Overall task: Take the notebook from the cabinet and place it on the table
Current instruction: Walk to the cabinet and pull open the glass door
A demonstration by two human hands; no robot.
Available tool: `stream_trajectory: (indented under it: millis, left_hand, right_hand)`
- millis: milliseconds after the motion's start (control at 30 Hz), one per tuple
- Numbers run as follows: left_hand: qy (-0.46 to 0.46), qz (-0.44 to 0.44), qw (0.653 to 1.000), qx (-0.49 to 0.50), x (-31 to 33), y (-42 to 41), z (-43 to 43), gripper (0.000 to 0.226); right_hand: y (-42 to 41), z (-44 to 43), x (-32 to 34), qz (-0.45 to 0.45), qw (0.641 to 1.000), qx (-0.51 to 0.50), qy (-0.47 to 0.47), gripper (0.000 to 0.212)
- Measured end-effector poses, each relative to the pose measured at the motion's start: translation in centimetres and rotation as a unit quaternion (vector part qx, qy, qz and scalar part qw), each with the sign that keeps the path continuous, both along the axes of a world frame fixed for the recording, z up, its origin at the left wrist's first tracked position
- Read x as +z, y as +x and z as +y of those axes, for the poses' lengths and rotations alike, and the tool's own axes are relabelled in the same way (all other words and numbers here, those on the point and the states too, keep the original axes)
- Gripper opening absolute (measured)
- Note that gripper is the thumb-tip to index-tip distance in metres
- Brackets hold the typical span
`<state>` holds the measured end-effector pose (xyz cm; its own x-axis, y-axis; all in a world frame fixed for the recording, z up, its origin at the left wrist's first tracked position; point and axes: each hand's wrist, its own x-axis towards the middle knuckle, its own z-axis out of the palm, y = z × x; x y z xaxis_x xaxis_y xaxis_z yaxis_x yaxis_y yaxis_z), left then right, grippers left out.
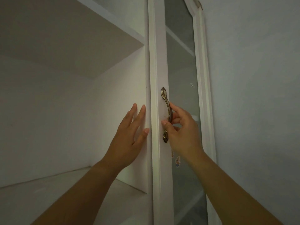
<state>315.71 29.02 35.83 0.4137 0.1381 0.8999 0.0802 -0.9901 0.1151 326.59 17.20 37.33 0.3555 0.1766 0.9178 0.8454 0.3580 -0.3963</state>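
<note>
No notebook shows anywhere; the open compartment of the cabinet [68,98] at left looks bare, and behind the frosted glass nothing can be made out. The right hand [180,129] pinches the brass handle [168,114] of the glass door [180,95], fingers curled around it. The left hand [129,135] lies flat and open against the frame beside it. The step in hand appears to be opening this door; next, it needs swinging out so the shelves can be searched.

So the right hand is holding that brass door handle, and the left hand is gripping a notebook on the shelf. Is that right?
Not quite. The right hand does hold the brass handle, but the left hand grips nothing: it lies open and flat against the cabinet's inner side panel. The head view shows no notebook.
</note>
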Motion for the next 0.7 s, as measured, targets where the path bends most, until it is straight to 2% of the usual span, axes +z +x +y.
stream_trajectory:
  millis: [433,700]
  left_hand:
    - [0.007,0.011,1.000,0.000,0.31,-0.13,0.06,0.054]
    - [-0.007,0.010,1.000,-0.004,0.57,-0.32,-0.10,0.056]
  right_hand:
    - [0.03,-0.25,0.06,-0.015,0.999,-0.036,0.004,0.051]
    - [0.00,0.02,0.00,-0.014,1.000,-0.019,0.002,0.051]
